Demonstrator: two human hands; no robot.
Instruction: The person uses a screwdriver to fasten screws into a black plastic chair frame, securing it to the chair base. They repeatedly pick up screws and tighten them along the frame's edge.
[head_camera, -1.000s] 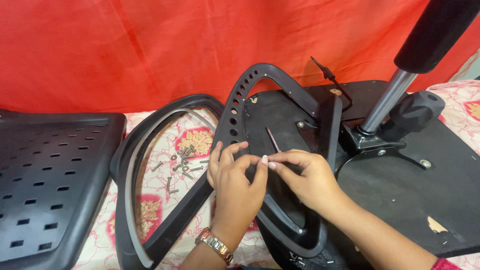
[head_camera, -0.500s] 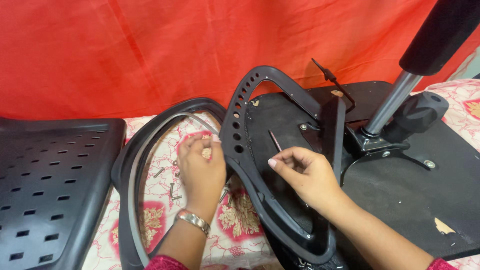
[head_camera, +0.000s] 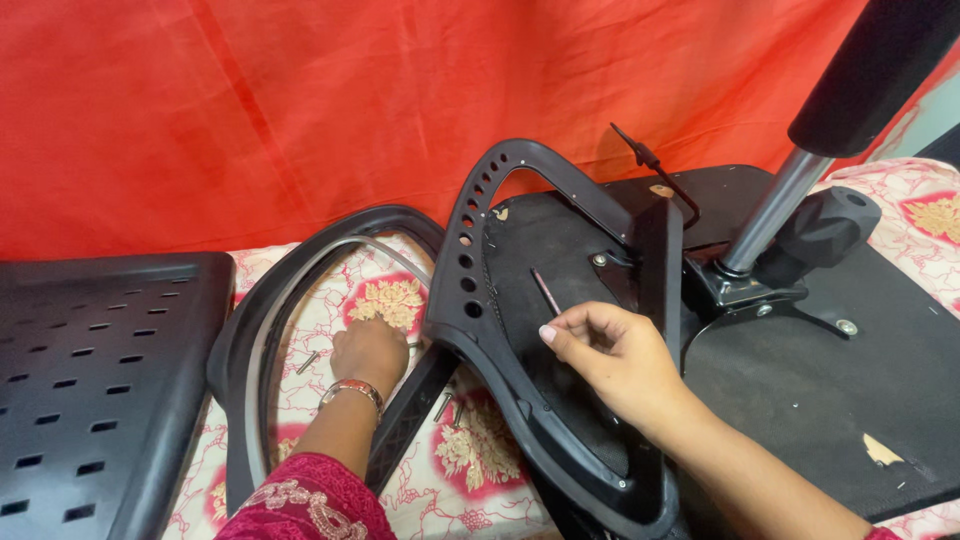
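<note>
perforated panel (head_camera: 95, 385): black plastic, far left, lying flat on the floral cloth (head_camera: 480, 470).
loop frame (head_camera: 250, 330): black with grey inner strip, flat on cloth, just right of the panel.
left hand (head_camera: 368, 352): inside the loop, knuckles up, fingers curled down onto the cloth by loose screws (head_camera: 308, 362); can't tell whether it grips one. Bracelet on the wrist.
armrest bracket (head_camera: 490, 270): black curved piece with a row of holes, standing over the seat underside (head_camera: 820, 400).
right hand (head_camera: 615, 355): fingers pinched tight on a thin hex key (head_camera: 546, 292), key tilted up-left over the seat base.
gas cylinder (head_camera: 770, 210): right, slanting up from the seat mechanism.
</note>
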